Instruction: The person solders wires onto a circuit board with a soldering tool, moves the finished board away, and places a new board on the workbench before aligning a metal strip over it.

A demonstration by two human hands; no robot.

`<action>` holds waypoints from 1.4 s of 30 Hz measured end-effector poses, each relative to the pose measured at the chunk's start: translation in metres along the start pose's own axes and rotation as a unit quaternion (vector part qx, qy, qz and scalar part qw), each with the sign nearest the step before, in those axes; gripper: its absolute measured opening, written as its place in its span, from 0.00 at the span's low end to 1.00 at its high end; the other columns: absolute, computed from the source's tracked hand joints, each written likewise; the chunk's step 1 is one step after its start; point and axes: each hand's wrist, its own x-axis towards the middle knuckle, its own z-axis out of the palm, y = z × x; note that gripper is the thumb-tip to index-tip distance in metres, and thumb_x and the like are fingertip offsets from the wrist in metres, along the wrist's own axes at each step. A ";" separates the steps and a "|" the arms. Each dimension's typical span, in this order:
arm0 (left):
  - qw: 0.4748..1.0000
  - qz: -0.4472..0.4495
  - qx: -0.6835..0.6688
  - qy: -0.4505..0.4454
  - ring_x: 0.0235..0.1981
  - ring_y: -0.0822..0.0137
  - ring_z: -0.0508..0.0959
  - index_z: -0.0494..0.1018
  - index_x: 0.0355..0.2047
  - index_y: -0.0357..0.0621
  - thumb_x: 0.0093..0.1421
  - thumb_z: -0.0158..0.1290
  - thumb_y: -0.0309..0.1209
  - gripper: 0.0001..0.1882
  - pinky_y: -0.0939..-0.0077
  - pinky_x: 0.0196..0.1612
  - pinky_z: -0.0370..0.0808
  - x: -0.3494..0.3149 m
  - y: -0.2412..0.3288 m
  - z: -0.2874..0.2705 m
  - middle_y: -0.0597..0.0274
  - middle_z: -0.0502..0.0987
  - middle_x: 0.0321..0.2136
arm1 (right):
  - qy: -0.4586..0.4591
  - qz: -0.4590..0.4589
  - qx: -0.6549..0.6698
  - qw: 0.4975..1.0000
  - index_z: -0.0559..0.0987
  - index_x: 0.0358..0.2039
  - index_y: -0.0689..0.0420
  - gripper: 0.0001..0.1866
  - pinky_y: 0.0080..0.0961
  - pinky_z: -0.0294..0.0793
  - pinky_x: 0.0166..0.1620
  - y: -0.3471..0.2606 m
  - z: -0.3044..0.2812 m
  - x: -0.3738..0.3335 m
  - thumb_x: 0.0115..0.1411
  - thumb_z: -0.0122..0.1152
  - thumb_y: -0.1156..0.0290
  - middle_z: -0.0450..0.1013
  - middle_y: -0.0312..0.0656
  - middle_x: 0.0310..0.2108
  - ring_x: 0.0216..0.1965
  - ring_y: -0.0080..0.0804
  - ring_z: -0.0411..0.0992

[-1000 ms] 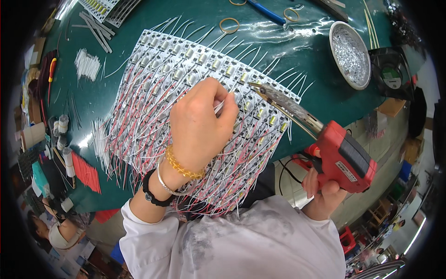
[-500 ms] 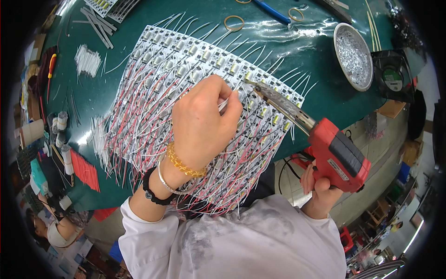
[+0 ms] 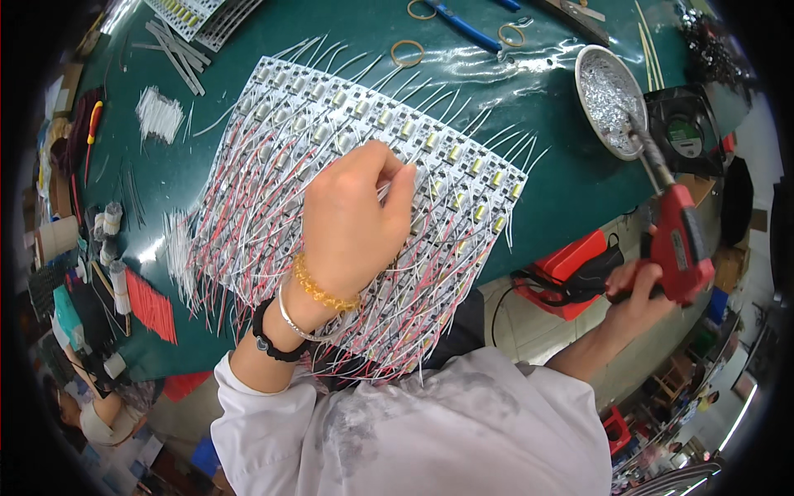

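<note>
My left hand (image 3: 357,213) rests over a sheet of small white circuit boards (image 3: 453,169) covered with yellow-topped parts and many red and white wires. Its thumb and forefinger are pinched together, seemingly on a white wire, though the fingertips largely hide it. Out to the right, my right hand (image 3: 638,299) grips a red and black soldering gun (image 3: 683,240). The gun's metal tip reaches into a round metal bowl (image 3: 585,112) holding silvery scraps. Motion blurs the gun slightly.
A black fan (image 3: 691,124) stands right of the bowl. Blue-handled pliers (image 3: 467,29) and tan rings (image 3: 407,54) lie at the back. Bundles of white wires (image 3: 159,114) and red wires (image 3: 150,306) lie left. A red tool case (image 3: 571,260) sits below the table's right edge.
The soldering gun has moved right, away from the boards, and its tip is now in the metal bowl. My left hand stays pinched over the boards, slightly further left.
</note>
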 end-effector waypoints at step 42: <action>0.998 0.036 0.020 -0.047 0.20 0.65 0.69 0.67 0.19 0.36 0.46 0.55 0.20 0.06 0.76 0.24 0.65 0.000 0.009 0.003 0.59 0.68 0.22 | -0.217 0.311 0.085 0.921 0.64 0.54 0.56 0.37 0.29 0.57 0.54 -0.013 -0.036 -0.067 0.50 0.60 0.47 0.64 0.43 0.51 0.52 0.32 0.63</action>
